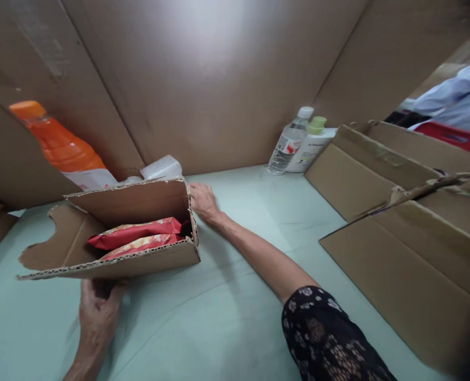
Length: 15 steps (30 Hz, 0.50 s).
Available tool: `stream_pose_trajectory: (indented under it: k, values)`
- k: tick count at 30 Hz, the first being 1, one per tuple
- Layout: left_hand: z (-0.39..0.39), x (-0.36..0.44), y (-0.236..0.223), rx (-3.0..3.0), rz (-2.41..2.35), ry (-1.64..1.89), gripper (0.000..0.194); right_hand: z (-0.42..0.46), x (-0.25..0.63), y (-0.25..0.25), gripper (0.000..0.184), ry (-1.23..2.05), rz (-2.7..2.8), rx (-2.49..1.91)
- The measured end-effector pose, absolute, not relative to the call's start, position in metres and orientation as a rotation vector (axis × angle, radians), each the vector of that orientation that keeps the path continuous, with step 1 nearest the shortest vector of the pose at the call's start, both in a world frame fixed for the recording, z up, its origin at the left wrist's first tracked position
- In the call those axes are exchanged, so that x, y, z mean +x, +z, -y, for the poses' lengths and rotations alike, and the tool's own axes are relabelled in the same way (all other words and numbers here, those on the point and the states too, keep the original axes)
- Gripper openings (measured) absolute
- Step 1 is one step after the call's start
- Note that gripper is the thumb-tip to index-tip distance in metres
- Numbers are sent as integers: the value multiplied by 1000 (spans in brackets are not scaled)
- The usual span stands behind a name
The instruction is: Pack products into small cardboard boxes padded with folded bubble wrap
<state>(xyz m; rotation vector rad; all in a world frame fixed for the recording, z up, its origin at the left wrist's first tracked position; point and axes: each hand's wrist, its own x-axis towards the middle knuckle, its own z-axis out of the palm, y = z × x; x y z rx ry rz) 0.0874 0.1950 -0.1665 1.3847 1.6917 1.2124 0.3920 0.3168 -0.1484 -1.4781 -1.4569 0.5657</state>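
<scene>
An open-topped cardboard box [139,264] with a curved cutout at its left end is before me on the left. Inside it lie red patterned packets [139,235], at least two, side by side. My left hand [99,309] is closed at the box's near lower side, with its fingertips hidden by the wall and slightly blurred. At the far right corner, my right hand [203,201] grips the end wall; its fingers are bent and partly hidden behind the cardboard.
An orange drink bottle [66,145] and a clear plastic item [162,167] are behind the box. A clear bottle [288,143] and a white bottle with a green cap [311,151] stand at the back. More cardboard boxes [401,264] line the right. Cardboard walls [219,95] enclose the pale green surface [203,328].
</scene>
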Motion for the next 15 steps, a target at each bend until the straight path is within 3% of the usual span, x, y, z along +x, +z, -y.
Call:
stream_pose_trajectory:
  k: [4,11,15]
  values:
    - [-193,87,-165,1422,-1689,1224,35,-290,421,-144,15,610,1185,-1432]
    - [-197,81,-169,1470,-1612,1191,40,-166,473,-132,41,822,800,-1363]
    - [-198,80,-169,1559,-1673,1250,58,-116,457,-130,42,908,689,-1317]
